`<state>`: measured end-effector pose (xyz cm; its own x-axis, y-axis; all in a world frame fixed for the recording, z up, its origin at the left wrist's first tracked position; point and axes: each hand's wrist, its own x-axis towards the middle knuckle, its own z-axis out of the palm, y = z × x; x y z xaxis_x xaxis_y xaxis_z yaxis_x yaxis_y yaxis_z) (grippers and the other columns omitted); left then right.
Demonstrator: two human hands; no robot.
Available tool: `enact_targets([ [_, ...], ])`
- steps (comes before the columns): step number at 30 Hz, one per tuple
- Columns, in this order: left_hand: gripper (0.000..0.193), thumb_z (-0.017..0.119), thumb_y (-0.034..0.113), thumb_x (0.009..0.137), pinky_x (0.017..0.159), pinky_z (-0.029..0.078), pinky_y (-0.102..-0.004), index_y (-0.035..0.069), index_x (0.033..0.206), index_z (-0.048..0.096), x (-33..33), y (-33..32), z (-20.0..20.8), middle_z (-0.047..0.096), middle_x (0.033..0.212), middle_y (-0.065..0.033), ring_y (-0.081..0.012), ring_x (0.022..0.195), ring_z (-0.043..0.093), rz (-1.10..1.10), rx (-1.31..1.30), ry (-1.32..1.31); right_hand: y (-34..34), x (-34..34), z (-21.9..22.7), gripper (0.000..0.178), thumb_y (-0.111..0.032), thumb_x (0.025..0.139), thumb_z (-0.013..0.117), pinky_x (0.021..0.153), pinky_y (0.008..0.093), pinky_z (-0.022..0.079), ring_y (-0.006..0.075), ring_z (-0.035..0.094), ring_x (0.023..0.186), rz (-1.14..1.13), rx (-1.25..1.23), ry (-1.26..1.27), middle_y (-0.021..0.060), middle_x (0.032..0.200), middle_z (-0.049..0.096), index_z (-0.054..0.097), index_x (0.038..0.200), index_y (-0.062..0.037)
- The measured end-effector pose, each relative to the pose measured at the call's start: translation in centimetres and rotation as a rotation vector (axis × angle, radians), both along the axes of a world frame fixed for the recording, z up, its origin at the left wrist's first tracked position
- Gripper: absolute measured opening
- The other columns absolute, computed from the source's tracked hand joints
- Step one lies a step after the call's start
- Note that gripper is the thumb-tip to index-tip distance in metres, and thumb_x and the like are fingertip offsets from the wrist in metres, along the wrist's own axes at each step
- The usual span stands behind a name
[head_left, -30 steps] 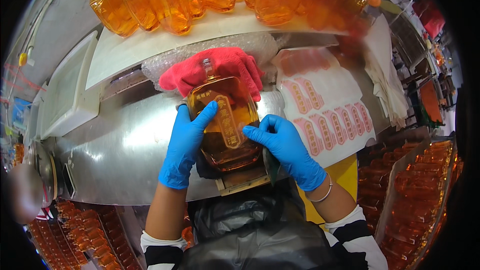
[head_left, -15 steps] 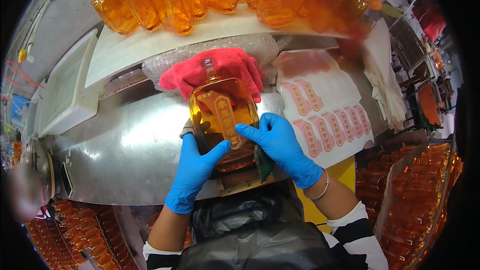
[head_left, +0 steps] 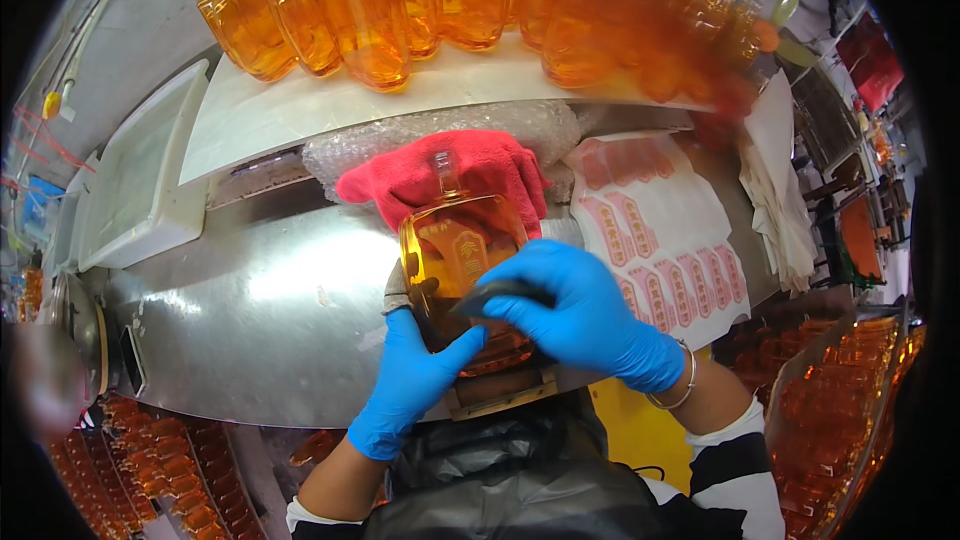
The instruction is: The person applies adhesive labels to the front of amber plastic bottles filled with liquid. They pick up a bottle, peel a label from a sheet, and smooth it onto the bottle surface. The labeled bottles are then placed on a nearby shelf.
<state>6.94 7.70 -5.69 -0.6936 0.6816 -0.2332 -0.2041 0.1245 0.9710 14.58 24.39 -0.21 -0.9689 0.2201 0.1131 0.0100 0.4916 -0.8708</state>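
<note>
A flat glass bottle (head_left: 505,225) of amber liquid lies tilted near the metal table's front edge, its neck on a red towel (head_left: 380,178). My left hand (head_left: 415,375) grips its lower left side, thumb over the front and fingers behind the glass. Gloved in blue like the left, my right hand (head_left: 595,315) pinches a thin dark scraper (head_left: 515,290). The scraper's edge is at the lower part of a gold-printed label (head_left: 467,252) on the bottle's front, hiding much of it. Right of the bottle lies a backing sheet (head_left: 690,215) with several pink labels.
Filled amber bottles (head_left: 375,25) crowd a raised white shelf (head_left: 300,105) at the back. Bubble wrap (head_left: 500,120) runs below it. A white plastic tray (head_left: 140,210) stands at left. More bottles (head_left: 840,400) fill crates low on the right.
My right hand has brought the dark scraper out from beside the bottle onto the label's lower part, where the thumb was pressing. My left hand keeps its hold. The whole view has shifted slightly.
</note>
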Motion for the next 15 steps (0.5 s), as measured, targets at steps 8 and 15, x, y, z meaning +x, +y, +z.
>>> enact_targets([
  [8,0.072,0.066,0.009,0.076,0.097,0.036,-0.0346,0.001,0.134,0.025,-1.8,-1.5,0.1,0.042,0.125,-0.0167,-0.0234,0.114,0.045,0.024,-0.071,0.218,4.3,-8.7,0.0,0.007,-0.015,0.069,0.062,0.061,0.0374,0.042,0.0284,0.054,0.07,0.042,0.588,0.586,0.0092,0.072,0.054,0.061,0.075,-0.011],
  [15,0.024,0.069,0.018,0.072,0.073,0.042,-0.033,0.009,0.095,0.065,-10.7,4.9,4.9,0.058,0.084,-0.0084,-0.0257,0.08,0.055,-0.009,-0.018,1.256,-0.9,5.2,-3.4,0.037,-0.007,0.062,0.071,0.058,0.0239,0.044,0.0139,0.052,0.066,0.249,0.637,0.496,-0.0026,0.086,0.06,0.067,0.097,-0.0183],
])
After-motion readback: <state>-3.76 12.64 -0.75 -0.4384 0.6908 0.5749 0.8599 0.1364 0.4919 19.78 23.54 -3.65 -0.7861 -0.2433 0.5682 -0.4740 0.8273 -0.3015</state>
